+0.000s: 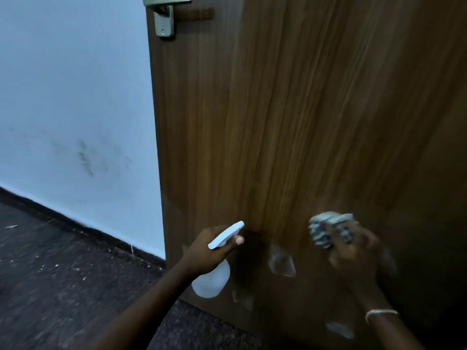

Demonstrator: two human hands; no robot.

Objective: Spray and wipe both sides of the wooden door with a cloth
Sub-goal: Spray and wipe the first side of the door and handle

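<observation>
The brown wooden door fills the right of the head view, its free edge running down the middle. My left hand grips a white spray bottle low on the door, nozzle toward the wood. My right hand is blurred and presses a crumpled blue-and-white striped cloth against the lower door. Wet, shiny patches show on the wood between and below my hands.
A metal lock plate and handle sit at the door's top left edge. A pale blue wall with dark smudges stands to the left, above a dark skirting. Dark carpet speckled with crumbs covers the floor.
</observation>
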